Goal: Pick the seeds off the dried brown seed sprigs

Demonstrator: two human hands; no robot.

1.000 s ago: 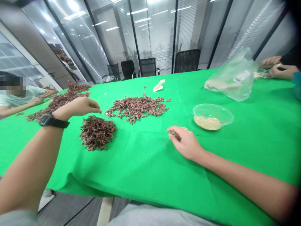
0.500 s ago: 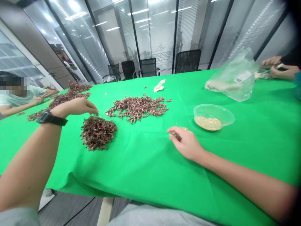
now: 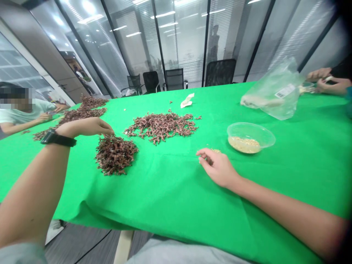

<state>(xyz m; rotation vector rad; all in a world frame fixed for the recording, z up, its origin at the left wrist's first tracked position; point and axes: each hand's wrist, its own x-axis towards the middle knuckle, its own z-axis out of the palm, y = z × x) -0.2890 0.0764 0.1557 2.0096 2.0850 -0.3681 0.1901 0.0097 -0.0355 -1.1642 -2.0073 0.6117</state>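
Note:
My left hand (image 3: 86, 127), with a dark watch on the wrist, reaches down to the top of a heaped pile of brown, knobbly, twig-like dried pieces (image 3: 116, 156). Its fingers are closed together at the pile's upper edge; whatever is between the fingertips is too small to make out. My right hand (image 3: 217, 167) rests on the green cloth with fingers loosely bent and the thumb apart, nothing seen in it. Just behind it lie a few pale yellow bits (image 3: 216, 150). A clear plastic bowl (image 3: 265, 137) beyond holds pale golden flakes or grains (image 3: 244, 145).
A looser spread of the same brown pieces (image 3: 165, 126) lies mid-table, with a crumpled white paper (image 3: 187, 101) behind. A clear plastic bag (image 3: 284, 95) stands at right. More brown pieces (image 3: 82, 113) lie before a co-worker at left; another person's hands (image 3: 327, 80) work at far right.
My left hand has lowered slightly and shifted a little left, so its fingertips now meet the pile's top. My right hand has stayed in place.

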